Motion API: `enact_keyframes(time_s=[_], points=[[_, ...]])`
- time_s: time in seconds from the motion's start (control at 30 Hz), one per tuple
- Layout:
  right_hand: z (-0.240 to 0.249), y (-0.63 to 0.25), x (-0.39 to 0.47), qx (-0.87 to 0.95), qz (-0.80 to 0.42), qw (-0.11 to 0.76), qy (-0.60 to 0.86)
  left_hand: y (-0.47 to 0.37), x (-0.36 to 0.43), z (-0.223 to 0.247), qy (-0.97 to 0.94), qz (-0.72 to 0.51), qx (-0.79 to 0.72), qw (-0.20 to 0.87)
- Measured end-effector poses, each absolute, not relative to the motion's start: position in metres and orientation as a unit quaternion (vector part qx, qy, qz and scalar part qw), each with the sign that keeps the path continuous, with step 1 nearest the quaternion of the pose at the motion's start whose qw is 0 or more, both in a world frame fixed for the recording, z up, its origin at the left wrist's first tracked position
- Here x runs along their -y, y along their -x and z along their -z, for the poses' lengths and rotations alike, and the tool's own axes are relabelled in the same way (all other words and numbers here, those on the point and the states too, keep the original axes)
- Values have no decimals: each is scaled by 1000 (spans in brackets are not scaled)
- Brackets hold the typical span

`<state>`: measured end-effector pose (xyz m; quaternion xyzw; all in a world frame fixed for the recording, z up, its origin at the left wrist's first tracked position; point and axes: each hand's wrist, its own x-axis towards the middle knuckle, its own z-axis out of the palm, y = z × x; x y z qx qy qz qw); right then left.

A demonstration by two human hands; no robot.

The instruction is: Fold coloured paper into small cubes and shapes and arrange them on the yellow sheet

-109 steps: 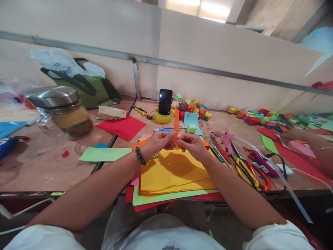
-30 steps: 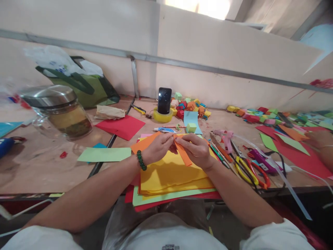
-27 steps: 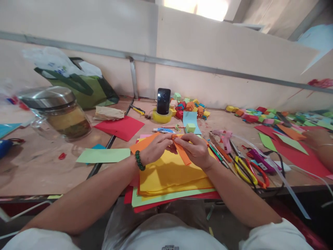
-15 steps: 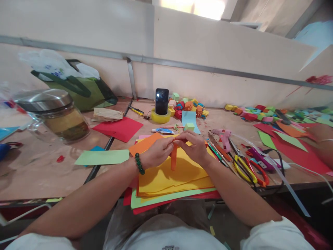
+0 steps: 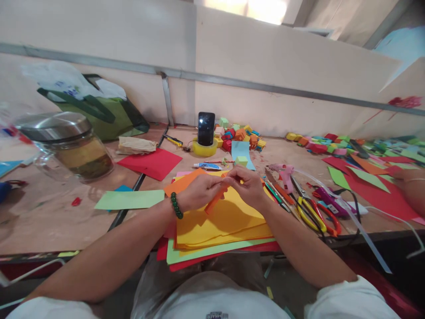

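The orange paper strip (image 5: pixel 215 200) is pinched between the fingertips of the left hand (image 5: pixel 198 192) and right hand (image 5: pixel 248 188) above the stack of coloured sheets (image 5: pixel 219 226); half a second ago it hung upright, now it slants down-left, so folding is judged underway. One strip, one glass jar (image 5: pixel 71 146) and one phone (image 5: pixel 206 128) are counted

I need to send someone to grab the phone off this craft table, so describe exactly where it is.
Follow the metal rail along the back wall to the middle of the table. There the smartphone stands upright in a roll of yellow tape, just left of the pile of paper cubes. It is the only black, glossy thing among bright paper.
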<state>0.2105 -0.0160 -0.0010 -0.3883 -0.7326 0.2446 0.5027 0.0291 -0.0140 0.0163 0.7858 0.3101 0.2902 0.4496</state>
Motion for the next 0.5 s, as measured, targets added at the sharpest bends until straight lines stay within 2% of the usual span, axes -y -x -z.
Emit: enact_keyframes(time_s=[0.1,0.2,0.4,0.5], points=[[0,-211,11,607,-368,583,396,-27,9,-15,-699,-347,-304,547],[0,-208,5,489,-489,614,380,-28,3,-8,-651,-388,-338,558],[8,-197,6,467,-618,516,365,-36,4,-2,-690,-371,-371,498],[13,-198,8,543,-566,489,381,-36,4,-1,-714,-392,-380,439]])
